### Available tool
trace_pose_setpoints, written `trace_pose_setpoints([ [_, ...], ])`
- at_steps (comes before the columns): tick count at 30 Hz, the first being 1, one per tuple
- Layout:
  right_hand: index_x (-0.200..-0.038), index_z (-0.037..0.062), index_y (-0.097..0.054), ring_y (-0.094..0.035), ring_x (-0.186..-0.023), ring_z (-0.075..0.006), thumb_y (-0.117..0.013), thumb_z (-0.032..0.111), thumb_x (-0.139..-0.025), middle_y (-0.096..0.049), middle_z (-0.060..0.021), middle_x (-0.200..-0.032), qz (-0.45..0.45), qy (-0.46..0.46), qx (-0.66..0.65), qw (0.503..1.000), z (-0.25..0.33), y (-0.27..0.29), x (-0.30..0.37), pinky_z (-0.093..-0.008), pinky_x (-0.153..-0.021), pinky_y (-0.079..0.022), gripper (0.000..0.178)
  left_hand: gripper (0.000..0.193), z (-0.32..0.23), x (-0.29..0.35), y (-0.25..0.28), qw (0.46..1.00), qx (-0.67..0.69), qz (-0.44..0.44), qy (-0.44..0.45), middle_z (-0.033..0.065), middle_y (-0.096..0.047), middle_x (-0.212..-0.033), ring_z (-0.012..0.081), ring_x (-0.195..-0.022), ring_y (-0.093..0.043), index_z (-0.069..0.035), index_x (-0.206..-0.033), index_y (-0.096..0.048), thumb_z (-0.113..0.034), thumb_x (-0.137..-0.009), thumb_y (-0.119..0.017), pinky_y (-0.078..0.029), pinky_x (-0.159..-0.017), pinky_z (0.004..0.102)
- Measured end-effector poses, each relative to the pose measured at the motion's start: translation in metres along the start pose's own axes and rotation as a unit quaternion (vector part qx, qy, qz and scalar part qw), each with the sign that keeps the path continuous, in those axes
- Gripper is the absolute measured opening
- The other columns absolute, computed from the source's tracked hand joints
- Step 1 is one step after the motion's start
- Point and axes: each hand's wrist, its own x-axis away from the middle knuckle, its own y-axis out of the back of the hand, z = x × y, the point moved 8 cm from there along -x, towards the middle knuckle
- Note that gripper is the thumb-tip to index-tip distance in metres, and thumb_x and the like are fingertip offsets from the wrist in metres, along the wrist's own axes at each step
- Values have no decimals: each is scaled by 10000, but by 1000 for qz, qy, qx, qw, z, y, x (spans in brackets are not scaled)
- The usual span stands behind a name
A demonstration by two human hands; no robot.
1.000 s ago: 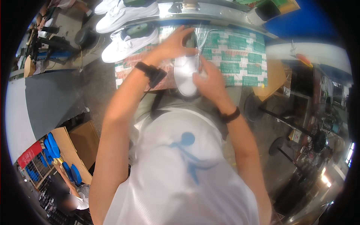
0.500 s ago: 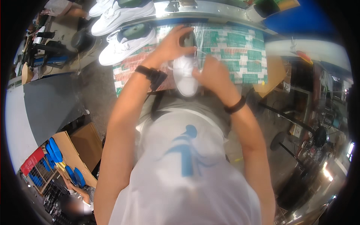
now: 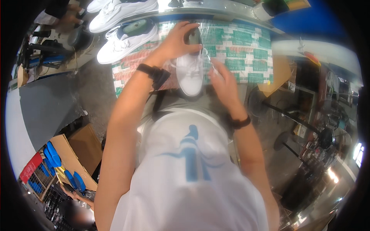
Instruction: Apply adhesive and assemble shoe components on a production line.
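A white lace-up shoe (image 3: pixel 189 77) rests on the covered surface in front of me, its toe toward my body. My left hand (image 3: pixel 175 45) curls round its heel opening, thumb on the near side and fingers at the far rim. Just right of the shoe, my right hand (image 3: pixel 224 84) is closed in a pinch. From its fingertips a thin white shoelace (image 3: pixel 208 57) runs up to a loop beside the shoe opening. Whether a slim tool is also between those fingers cannot be made out.
Under the shoe lies a green-and-white printed covering (image 3: pixel 246 54). More white shoes (image 3: pixel 125 42) stand at the far left beside a metal ledge (image 3: pixel 169 13). Blue soles (image 3: pixel 54 154) and a cardboard box (image 3: pixel 77 158) lie lower left, near another person (image 3: pixel 79 211). Wheeled equipment (image 3: pixel 322 138) stands right.
My right hand has drawn away from the shoe's laces, to the right and slightly down, with the strand stretched out. My left hand keeps its hold on the shoe.
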Motion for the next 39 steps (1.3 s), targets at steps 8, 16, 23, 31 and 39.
trace_pose_setpoints([
  [8, -1470, -47, -658, -768, -1153, -375, -706, 264, -1016, -776, -274, -1264, 0, 36, 10, 999, -4, -7, -5, -421, -1037, -573, 553, 859, -3, 1, 2, 1000, -18, -9, 2, 266, -437, -1710, 434, -1565, -475, -142, -1593, -611, -440, -859, -942, -443, -1272, 505],
  [16, -1633, -138, -391, -777, -948, -433, -795, 356, -909, -763, -305, -1062, 21, 57, 251, 966, 19, -14, 15, -507, -837, -629, 964, 858, -5, 0, 1, 1000, -7, -2, 2, 277, -439, -1709, 452, -1574, -460, -145, -1590, -617, -454, -857, -939, -429, -1280, 515],
  [23, -1587, -221, -402, -800, -964, -490, -765, 436, -930, -774, -390, -1064, 26, -97, 312, 945, -51, 30, 11, -506, -862, -648, 996, 840, 6, 1, -6, 1000, 28, 4, -4, 276, -483, -1669, 435, -1564, -478, -148, -1578, -629, -437, -852, -939, -426, -1274, 513],
  [31, -1512, 2, -646, -779, -1033, -412, -670, 287, -1027, -805, -245, -1085, -26, -95, -217, 971, -39, 18, 10, -446, -930, -588, 563, 921, 7, -3, -4, 1000, 6, -20, -12, 294, -426, -1693, 494, -1546, -462, -173, -1593, -616, -489, -798, -956, -455, -1250, 550],
  [39, -1487, 9, -632, -793, -926, -430, -799, 337, -905, -792, -216, -989, 81, -19, 164, 983, 3, -1, 4, -493, -835, -624, 689, 903, 6, 0, 0, 1000, 6, -25, -10, 290, -433, -1691, 489, -1545, -465, -164, -1587, -622, -489, -811, -950, -450, -1256, 547],
])
